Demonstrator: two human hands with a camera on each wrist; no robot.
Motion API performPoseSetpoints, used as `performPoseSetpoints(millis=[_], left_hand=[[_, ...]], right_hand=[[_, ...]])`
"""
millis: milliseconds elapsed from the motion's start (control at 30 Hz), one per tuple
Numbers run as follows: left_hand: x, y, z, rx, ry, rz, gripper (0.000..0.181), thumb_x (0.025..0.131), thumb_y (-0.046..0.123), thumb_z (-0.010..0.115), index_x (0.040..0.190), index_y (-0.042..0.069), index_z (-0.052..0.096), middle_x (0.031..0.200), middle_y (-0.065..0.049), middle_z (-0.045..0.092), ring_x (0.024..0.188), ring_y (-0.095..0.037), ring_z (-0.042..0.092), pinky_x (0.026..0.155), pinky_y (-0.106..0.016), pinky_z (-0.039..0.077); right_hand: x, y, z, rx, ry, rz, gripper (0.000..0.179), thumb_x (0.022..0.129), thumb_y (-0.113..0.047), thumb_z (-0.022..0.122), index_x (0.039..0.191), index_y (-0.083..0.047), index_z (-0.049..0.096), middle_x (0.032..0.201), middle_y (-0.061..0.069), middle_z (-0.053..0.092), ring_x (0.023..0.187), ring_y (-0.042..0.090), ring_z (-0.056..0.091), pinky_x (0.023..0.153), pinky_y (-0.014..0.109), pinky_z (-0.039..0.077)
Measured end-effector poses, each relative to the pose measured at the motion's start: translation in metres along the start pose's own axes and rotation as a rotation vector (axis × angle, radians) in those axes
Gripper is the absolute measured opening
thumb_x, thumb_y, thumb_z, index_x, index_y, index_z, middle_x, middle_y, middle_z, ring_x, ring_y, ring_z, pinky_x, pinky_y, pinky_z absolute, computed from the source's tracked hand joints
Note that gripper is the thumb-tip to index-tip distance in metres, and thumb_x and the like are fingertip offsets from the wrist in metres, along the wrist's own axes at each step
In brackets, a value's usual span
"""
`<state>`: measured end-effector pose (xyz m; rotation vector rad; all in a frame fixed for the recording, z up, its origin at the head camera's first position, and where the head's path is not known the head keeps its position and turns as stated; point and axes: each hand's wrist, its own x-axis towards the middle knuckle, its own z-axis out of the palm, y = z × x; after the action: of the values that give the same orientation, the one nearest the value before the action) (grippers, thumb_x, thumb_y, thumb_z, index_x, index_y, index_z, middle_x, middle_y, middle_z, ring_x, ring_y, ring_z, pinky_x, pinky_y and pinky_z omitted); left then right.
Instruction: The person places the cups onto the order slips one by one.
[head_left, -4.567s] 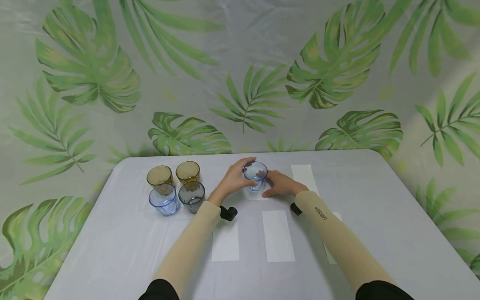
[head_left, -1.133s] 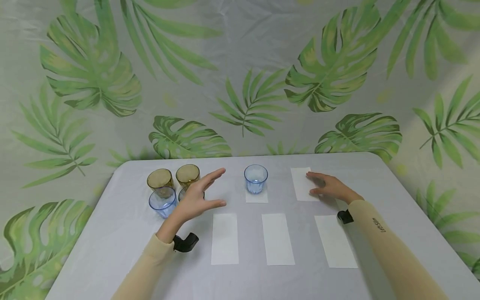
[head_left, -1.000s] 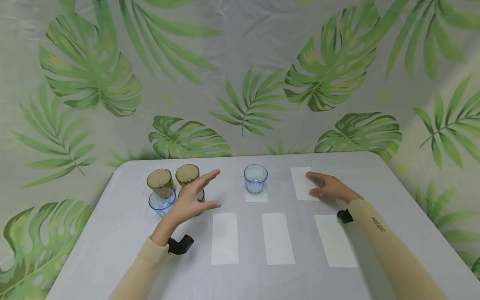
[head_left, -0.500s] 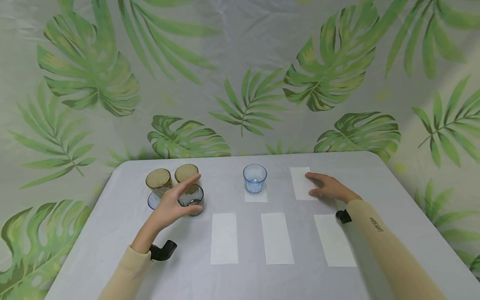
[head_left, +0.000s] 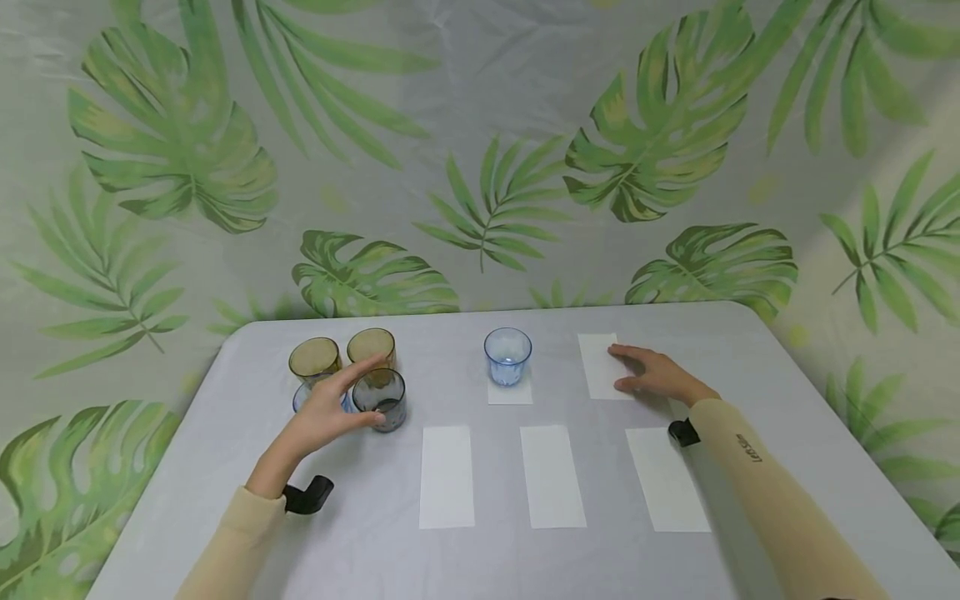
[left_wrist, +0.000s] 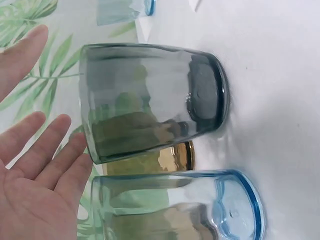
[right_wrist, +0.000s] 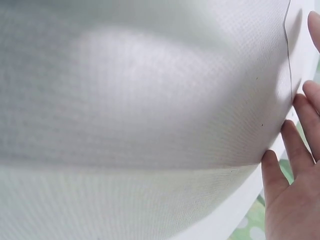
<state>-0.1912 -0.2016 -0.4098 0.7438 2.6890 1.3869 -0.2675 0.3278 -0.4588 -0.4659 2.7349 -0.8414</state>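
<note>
In the head view my left hand (head_left: 326, 417) reaches around the smoky grey glass (head_left: 386, 407), thumb and fingers spread on either side. The left wrist view shows this grey glass (left_wrist: 145, 95) upright on the table, with straight fingers near its rim; whether they touch it I cannot tell. Partly hidden behind the hand is a blue glass (left_wrist: 175, 207). Two amber glasses (head_left: 315, 358) stand just behind. Another blue glass (head_left: 508, 358) stands on a white paper strip (head_left: 510, 397) at the back middle. My right hand (head_left: 660, 373) rests over another strip (head_left: 597, 367), fingers relaxed, holding nothing.
Several white paper strips lie in the front row, among them a left one (head_left: 447, 479), a middle one (head_left: 553, 477) and a right one (head_left: 667, 482). A white cloth covers the table (head_left: 360, 533); a leaf-print curtain (head_left: 487, 125) hangs behind its far edge.
Both hands were at the blue glass in the earliest frame and have let it go. My left hand moved left to the grey glass; my right hand moved right and then stayed.
</note>
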Motion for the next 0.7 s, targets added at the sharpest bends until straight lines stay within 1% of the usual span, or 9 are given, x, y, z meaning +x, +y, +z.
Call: performPoseSetpoints(millis=[167, 267, 467, 700], left_hand=[[0.003, -0.005, -0.001, 0.084, -0.012, -0.014, 0.082, 0.077, 0.018, 0.082, 0.146, 0.007, 0.039, 0.146, -0.013, 0.041, 0.134, -0.037, 0.034, 0.105, -0.057, 0.031], [0.006, -0.008, -0.001, 0.125, -0.017, -0.011, 0.082, 0.077, 0.019, 0.082, 0.145, 0.006, 0.039, 0.145, -0.015, 0.042, 0.131, -0.038, 0.037, 0.102, -0.059, 0.034], [0.008, -0.01, -0.001, 0.143, -0.027, 0.006, 0.08, 0.077, 0.018, 0.081, 0.144, 0.003, 0.04, 0.143, -0.018, 0.043, 0.129, -0.04, 0.039, 0.101, -0.059, 0.035], [0.006, -0.012, -0.002, 0.192, -0.039, -0.008, 0.081, 0.076, 0.017, 0.082, 0.145, 0.004, 0.04, 0.143, -0.019, 0.042, 0.128, -0.04, 0.04, 0.1, -0.059, 0.036]], right_hand=[[0.001, 0.002, 0.001, -0.003, 0.003, -0.001, 0.072, 0.087, -0.028, 0.071, 0.144, 0.001, 0.039, 0.146, 0.03, 0.029, 0.135, 0.05, 0.02, 0.108, 0.062, 0.017], [0.001, 0.003, 0.002, 0.005, 0.003, -0.002, 0.072, 0.087, -0.028, 0.072, 0.144, 0.001, 0.038, 0.147, 0.03, 0.029, 0.135, 0.05, 0.02, 0.108, 0.062, 0.017], [0.0, 0.004, 0.002, 0.0, 0.005, -0.017, 0.073, 0.086, -0.025, 0.072, 0.144, 0.003, 0.038, 0.147, 0.03, 0.028, 0.135, 0.049, 0.019, 0.108, 0.062, 0.016], [-0.001, 0.005, 0.003, 0.022, -0.002, -0.014, 0.073, 0.087, -0.025, 0.072, 0.145, 0.002, 0.037, 0.149, 0.029, 0.025, 0.136, 0.049, 0.017, 0.108, 0.062, 0.016]])
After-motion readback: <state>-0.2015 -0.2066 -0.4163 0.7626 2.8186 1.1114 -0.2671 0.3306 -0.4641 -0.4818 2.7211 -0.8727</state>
